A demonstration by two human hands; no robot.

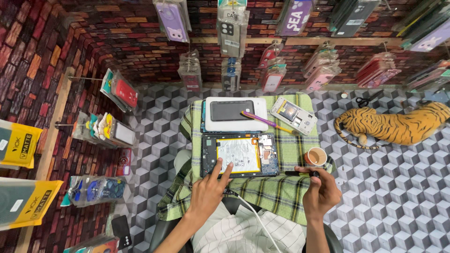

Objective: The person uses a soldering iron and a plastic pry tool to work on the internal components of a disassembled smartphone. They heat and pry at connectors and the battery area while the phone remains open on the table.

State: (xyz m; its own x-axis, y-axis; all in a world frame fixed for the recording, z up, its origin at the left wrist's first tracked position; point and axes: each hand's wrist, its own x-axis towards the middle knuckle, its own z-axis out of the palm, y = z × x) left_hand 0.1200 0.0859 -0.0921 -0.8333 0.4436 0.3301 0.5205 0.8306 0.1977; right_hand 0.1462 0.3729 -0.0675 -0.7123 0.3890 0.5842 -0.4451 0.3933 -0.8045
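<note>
An opened tablet with its back removed lies on a green checked cloth, showing a white battery and blue circuit board. My left hand rests two fingers on the tablet's near left edge. My right hand holds a black screwdriver just right of the tablet. Beyond the tablet lies a white tablet back cover with a dark phone on it, and a purple and yellow brush.
An opened white phone lies at the far right of the cloth, and a small paper cup of brown drink stands beside my right hand. A toy tiger and scissors lie to the right. Packaged phone cases hang on the brick-pattern walls.
</note>
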